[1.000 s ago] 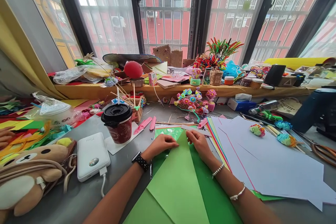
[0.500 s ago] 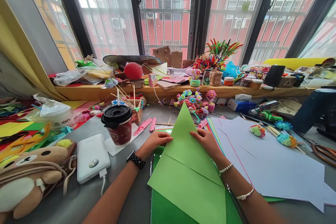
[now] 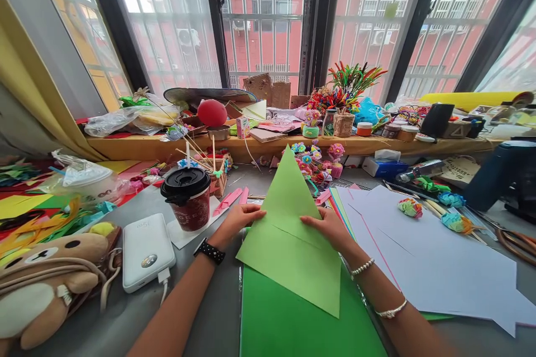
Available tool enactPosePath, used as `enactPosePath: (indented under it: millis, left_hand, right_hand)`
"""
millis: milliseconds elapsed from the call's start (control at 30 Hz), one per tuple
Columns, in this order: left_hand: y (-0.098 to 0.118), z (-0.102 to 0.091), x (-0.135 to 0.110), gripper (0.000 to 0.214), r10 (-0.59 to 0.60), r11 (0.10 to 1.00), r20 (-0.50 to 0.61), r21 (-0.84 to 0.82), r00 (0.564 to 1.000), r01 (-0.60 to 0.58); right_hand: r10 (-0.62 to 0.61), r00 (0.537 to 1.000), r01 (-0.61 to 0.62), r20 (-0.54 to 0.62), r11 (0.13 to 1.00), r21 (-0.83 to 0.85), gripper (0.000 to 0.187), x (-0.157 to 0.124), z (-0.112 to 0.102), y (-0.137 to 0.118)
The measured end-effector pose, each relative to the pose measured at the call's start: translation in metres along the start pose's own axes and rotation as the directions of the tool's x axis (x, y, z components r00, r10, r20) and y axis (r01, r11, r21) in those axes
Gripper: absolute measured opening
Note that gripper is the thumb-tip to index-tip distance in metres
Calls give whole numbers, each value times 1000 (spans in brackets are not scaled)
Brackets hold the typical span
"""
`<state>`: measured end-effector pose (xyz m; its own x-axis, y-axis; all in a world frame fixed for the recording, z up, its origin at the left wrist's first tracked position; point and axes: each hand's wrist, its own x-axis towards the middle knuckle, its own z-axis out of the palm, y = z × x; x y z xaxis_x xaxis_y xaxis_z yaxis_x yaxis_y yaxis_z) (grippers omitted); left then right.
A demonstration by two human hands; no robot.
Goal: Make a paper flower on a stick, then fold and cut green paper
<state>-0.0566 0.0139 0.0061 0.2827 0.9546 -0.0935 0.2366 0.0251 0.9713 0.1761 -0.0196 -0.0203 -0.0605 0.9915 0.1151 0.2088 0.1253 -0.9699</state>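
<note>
A light green paper sheet (image 3: pixel 288 240), folded into a triangle, is lifted off the table with its tip pointing away from me. My left hand (image 3: pixel 238 220) grips its left edge, fingers closed on the paper. My right hand (image 3: pixel 330 226) pinches the right edge. Beneath it lies a darker green sheet (image 3: pixel 293 323) on a stack of coloured paper (image 3: pixel 341 206). A black watch sits on my left wrist, bead bracelets on my right.
A lidded coffee cup (image 3: pixel 187 197) and a white power bank (image 3: pixel 147 244) stand left of my hands, a bear-shaped bag (image 3: pixel 46 279) beyond. White sheets (image 3: pixel 431 256) cover the right. Paper flowers (image 3: pixel 312 164), sticks and craft clutter fill the windowsill and table's far side.
Both hands have raised the light green sheet from flat on the table and drawn it up and away from me, uncovering the dark green sheet below.
</note>
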Motion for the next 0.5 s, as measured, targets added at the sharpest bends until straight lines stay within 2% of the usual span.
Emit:
enactPosePath:
  millis: [67, 133, 333, 500]
  left_hand:
    - [-1, 1, 0, 41, -27, 999, 25, -34, 999, 28]
    - [-3, 3, 0, 40, -35, 997, 12, -64, 999, 36]
    - [-6, 1, 3, 40, -9, 991, -110, -133, 994, -5]
    - [-6, -3, 4, 45, 0, 978, -171, -207, 985, -36]
  right_hand:
    - [-2, 998, 1, -55, 1000, -20, 34, 1, 0, 2]
    - [28, 998, -28, -61, 1000, 4, 35, 2, -1, 3]
    - [147, 984, -154, 100, 986, 60, 29, -4, -12, -13]
    - [163, 983, -167, 80, 984, 56, 23, -7, -24, -24]
